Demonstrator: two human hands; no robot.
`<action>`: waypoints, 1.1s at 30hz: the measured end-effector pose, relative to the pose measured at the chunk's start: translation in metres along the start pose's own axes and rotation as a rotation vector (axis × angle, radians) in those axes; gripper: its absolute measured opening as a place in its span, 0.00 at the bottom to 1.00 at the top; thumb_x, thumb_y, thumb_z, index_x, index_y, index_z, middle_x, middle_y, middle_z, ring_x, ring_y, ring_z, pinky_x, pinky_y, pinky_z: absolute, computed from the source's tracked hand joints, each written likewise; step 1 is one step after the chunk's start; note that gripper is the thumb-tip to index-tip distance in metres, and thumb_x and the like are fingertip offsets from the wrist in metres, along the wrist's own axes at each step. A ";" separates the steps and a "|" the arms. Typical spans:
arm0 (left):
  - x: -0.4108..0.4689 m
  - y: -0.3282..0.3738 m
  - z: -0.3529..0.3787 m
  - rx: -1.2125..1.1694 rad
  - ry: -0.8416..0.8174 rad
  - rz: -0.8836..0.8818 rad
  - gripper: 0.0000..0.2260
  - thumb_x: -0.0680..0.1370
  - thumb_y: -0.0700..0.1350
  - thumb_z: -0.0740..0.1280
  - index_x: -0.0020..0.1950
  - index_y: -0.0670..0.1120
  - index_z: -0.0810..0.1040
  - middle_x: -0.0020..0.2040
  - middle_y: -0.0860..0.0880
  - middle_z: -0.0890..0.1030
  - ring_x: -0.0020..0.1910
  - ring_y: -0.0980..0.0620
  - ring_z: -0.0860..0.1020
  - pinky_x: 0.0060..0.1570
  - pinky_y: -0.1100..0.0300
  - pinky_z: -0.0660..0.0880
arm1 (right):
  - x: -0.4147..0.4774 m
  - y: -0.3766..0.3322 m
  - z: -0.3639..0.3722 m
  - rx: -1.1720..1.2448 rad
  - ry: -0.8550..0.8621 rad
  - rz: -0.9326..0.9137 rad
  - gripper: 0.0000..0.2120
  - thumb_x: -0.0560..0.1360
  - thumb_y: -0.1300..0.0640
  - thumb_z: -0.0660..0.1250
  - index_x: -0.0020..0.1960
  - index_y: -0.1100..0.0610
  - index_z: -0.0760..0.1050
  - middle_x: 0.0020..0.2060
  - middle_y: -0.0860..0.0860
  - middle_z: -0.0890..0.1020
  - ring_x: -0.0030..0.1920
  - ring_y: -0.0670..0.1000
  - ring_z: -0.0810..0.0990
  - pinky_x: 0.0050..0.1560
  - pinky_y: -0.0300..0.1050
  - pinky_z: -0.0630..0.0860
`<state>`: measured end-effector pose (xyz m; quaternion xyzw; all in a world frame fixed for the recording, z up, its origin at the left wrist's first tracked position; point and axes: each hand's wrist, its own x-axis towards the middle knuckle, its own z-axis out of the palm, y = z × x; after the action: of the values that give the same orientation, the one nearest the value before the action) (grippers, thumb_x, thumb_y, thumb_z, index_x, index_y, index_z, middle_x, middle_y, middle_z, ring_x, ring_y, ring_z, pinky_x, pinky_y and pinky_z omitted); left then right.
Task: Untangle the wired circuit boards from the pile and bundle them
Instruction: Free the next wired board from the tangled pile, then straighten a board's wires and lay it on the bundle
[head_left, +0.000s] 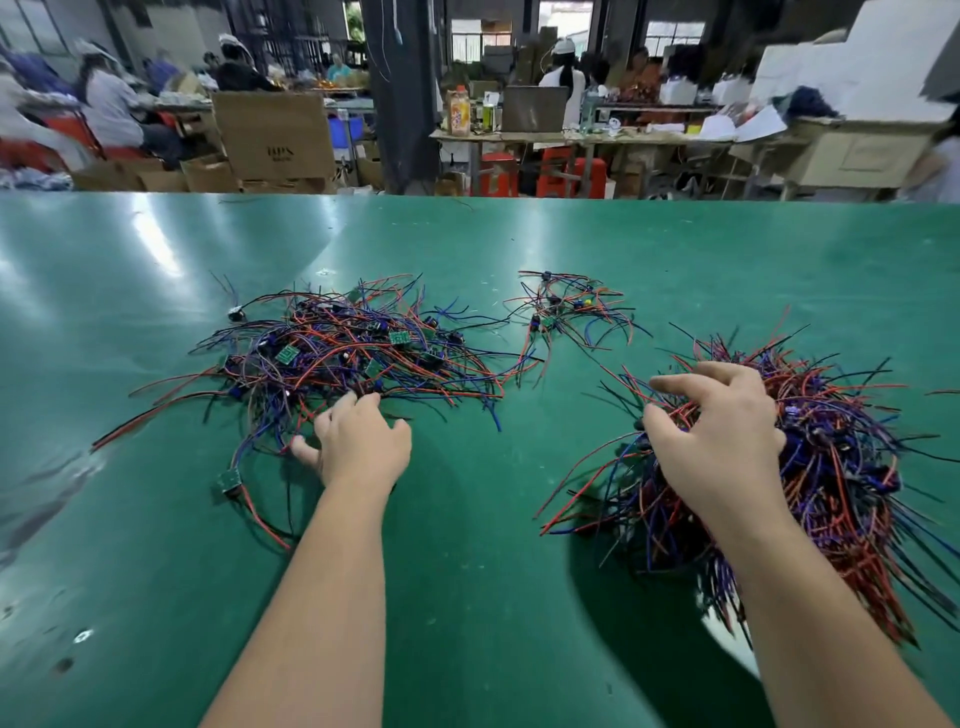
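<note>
Wired circuit boards (343, 353) lie in a messy pile on the green table (493, 519), just past the left hand (363, 441). That hand is nearest, fingers spread, tips touching the near wires. The right hand (722, 421) curls around a big bundle (831, 467) at the side.

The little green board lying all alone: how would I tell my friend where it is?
Find the big wire pile on the left of the green table. Nearer than it, left of the left hand, lies one circuit board. Unlike the boards buried in the tangle, it sits apart, trailing red and black wires.
</note>
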<state>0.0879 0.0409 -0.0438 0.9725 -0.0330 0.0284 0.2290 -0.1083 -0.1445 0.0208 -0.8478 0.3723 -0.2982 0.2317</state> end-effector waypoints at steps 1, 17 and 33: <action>0.002 0.001 0.000 -0.040 0.014 -0.026 0.21 0.77 0.53 0.63 0.69 0.52 0.70 0.70 0.49 0.69 0.70 0.45 0.63 0.68 0.40 0.52 | -0.001 0.000 0.001 0.004 -0.005 -0.005 0.11 0.74 0.55 0.68 0.55 0.49 0.80 0.63 0.52 0.70 0.66 0.54 0.66 0.62 0.53 0.60; -0.048 0.033 -0.063 -1.847 -0.674 0.317 0.11 0.59 0.33 0.73 0.31 0.48 0.81 0.37 0.48 0.84 0.36 0.53 0.83 0.42 0.62 0.81 | -0.007 -0.012 0.007 0.922 -0.397 0.124 0.12 0.75 0.70 0.63 0.48 0.56 0.81 0.40 0.52 0.85 0.35 0.47 0.80 0.40 0.40 0.74; -0.081 0.054 -0.030 -0.731 -1.062 0.708 0.13 0.68 0.30 0.73 0.43 0.43 0.73 0.38 0.50 0.82 0.39 0.54 0.80 0.42 0.62 0.76 | -0.012 -0.013 0.019 1.095 -0.571 0.079 0.09 0.65 0.69 0.72 0.40 0.58 0.78 0.34 0.49 0.81 0.36 0.47 0.77 0.39 0.35 0.73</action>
<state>0.0017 0.0104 0.0012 0.6478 -0.4590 -0.3871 0.4688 -0.0957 -0.1238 0.0108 -0.6377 0.1195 -0.1986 0.7346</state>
